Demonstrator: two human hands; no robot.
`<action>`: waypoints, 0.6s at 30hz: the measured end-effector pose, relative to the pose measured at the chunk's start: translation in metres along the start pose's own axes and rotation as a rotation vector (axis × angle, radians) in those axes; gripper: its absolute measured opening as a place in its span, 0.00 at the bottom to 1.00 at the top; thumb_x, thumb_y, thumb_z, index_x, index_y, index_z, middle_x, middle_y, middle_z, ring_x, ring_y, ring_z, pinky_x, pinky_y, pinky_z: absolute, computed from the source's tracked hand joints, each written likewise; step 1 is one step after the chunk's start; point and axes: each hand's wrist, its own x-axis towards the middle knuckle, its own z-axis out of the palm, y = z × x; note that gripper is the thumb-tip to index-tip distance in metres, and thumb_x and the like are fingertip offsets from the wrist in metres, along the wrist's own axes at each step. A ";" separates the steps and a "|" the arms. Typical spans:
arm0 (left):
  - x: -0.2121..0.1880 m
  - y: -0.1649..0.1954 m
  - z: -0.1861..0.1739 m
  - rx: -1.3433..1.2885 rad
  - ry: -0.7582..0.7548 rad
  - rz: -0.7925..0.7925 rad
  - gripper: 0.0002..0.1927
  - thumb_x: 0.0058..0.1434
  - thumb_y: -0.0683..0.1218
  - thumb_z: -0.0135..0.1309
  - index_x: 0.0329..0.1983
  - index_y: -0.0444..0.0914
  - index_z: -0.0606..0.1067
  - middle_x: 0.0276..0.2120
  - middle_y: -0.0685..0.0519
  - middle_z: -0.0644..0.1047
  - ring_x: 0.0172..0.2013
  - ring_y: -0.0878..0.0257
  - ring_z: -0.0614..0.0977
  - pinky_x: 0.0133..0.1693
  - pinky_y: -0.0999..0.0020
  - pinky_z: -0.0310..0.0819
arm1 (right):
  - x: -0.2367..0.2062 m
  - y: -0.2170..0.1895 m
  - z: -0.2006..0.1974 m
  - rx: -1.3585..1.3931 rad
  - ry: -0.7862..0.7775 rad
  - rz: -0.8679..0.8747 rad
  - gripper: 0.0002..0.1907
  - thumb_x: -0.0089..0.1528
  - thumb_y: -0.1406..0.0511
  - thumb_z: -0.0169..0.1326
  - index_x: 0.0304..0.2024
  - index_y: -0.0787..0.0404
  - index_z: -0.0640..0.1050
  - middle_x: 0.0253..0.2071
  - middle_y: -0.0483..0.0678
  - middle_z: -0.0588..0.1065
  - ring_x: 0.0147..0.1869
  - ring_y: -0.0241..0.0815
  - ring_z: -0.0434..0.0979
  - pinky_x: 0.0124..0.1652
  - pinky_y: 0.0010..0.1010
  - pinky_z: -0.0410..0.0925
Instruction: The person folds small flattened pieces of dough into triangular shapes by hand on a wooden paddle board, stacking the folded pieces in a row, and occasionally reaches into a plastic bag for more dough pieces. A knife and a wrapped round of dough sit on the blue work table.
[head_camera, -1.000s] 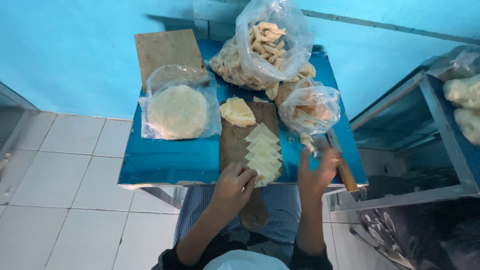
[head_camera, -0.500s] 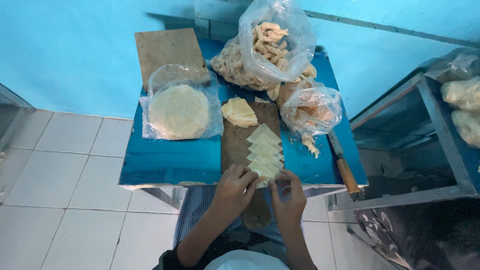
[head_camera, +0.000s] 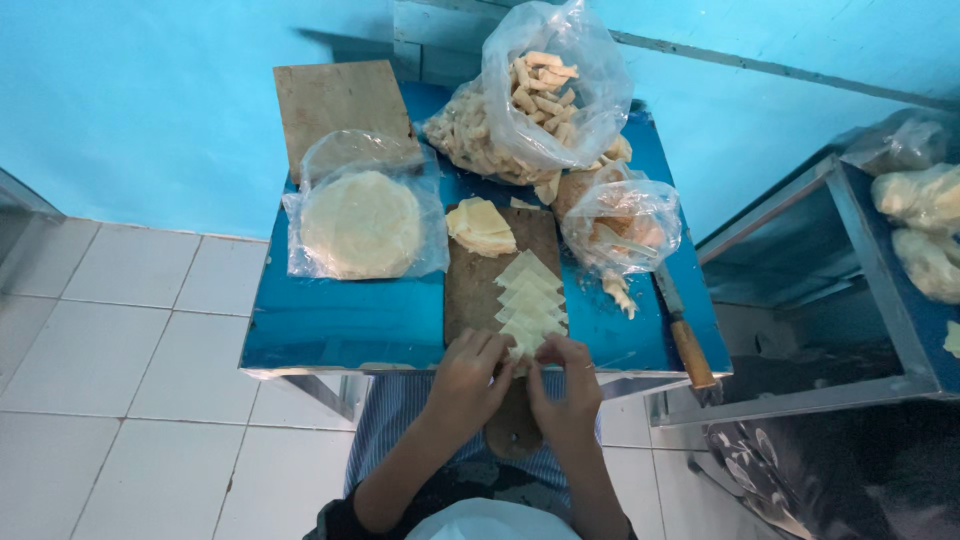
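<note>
- My left hand (head_camera: 470, 375) and right hand (head_camera: 565, 385) both curl over the nearest dough sheet (head_camera: 520, 345), fingers pinched on it.
- It lies at the near end of the cutting board (head_camera: 470, 290), at the counter (head_camera: 340, 320) edge, so I needn't stretch.
- The other sheets (head_camera: 530, 290) overlap in a row, each easy to lift.
- The knife (head_camera: 680, 330) lies right, clear of my wrists.
- The bagged rounds (head_camera: 360, 225) sit left, leaving bare counter between.

**Blue corner, tiled floor**

Bright blue painted walls (head_camera: 150, 100) meet a floor of pale square tiles (head_camera: 110, 400). A glossy blue table (head_camera: 340, 325) stands against the wall; a metal-framed rack (head_camera: 860, 290) stands to one side.
</note>
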 end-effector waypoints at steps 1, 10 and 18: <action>0.000 0.000 0.000 -0.009 -0.002 -0.010 0.13 0.57 0.38 0.60 0.45 0.34 0.77 0.38 0.46 0.77 0.40 0.50 0.78 0.42 0.56 0.73 | 0.000 -0.001 0.001 0.019 -0.009 0.003 0.25 0.56 0.77 0.63 0.55 0.64 0.73 0.43 0.52 0.76 0.44 0.41 0.82 0.44 0.30 0.76; -0.001 0.000 0.000 -0.007 -0.031 -0.007 0.08 0.58 0.39 0.61 0.40 0.35 0.79 0.38 0.46 0.76 0.41 0.51 0.78 0.43 0.57 0.73 | -0.001 0.001 -0.009 0.102 -0.144 0.089 0.31 0.55 0.74 0.66 0.59 0.64 0.69 0.47 0.53 0.78 0.52 0.45 0.84 0.49 0.32 0.77; 0.002 -0.001 -0.012 -0.047 -0.045 0.036 0.08 0.56 0.38 0.60 0.39 0.33 0.80 0.42 0.45 0.76 0.46 0.49 0.76 0.46 0.57 0.73 | 0.015 0.008 -0.030 0.091 -0.302 -0.124 0.19 0.53 0.74 0.66 0.46 0.61 0.77 0.47 0.53 0.81 0.54 0.49 0.84 0.51 0.36 0.76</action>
